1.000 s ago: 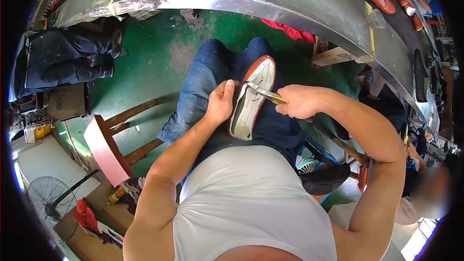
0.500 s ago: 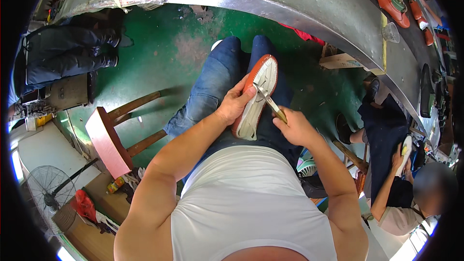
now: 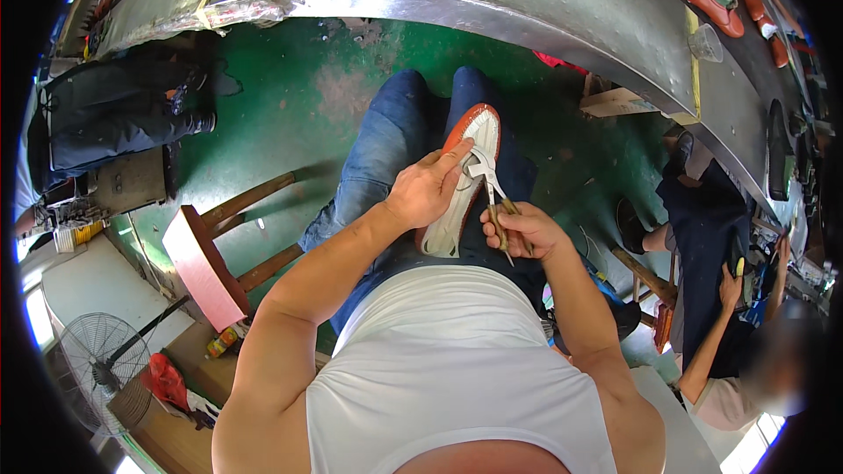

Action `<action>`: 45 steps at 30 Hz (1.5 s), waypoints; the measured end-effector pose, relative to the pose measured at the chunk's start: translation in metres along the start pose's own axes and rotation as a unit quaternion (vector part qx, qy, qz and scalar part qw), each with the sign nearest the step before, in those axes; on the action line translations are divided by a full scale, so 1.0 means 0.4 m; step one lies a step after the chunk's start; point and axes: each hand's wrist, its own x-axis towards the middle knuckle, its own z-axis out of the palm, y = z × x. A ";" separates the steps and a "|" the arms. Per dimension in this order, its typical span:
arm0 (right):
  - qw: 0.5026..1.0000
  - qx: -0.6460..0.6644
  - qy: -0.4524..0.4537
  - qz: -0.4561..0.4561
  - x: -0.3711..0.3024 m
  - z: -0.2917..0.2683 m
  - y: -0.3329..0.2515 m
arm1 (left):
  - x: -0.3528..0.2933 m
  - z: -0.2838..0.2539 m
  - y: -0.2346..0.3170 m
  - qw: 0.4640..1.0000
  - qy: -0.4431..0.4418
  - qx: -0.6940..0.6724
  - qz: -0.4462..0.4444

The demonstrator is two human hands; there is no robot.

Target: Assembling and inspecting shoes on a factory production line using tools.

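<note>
A reddish-brown shoe (image 3: 451, 211) lies sole up on my thighs, its toe pointing away from me. Its underside is whitish, with the upper's edge folded in around it. My left hand (image 3: 423, 189) rests across the shoe's left side, fingers stretched over the sole and one fingertip near the toe. In my right hand (image 3: 527, 230) is a pair of metal pincers (image 3: 488, 177), gripped by the handles. The handles are spread apart, and the curved head lies over the sole beside my left fingers. Whether the jaws touch the shoe is unclear.
A long metal-topped bench (image 3: 395, 2) curves across the far side, with reddish shoes (image 3: 709, 2) and a clear cup (image 3: 705, 44) at its right. A pink-topped stool (image 3: 204, 265) and a fan (image 3: 104, 360) stand left. A person (image 3: 729, 360) sits at right; another person's dark-trousered legs (image 3: 123, 114) show far left.
My left hand has shifted from gripping the shoe's edge to lying over the sole. The pincers have turned, with their handles now spread and nearer me. The seated person's hands have moved.
</note>
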 end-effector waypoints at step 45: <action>0.441 -0.888 0.060 -0.111 -0.052 0.232 -0.102 | 0.048 -0.049 -0.038 0.887 -0.155 -0.328 -0.286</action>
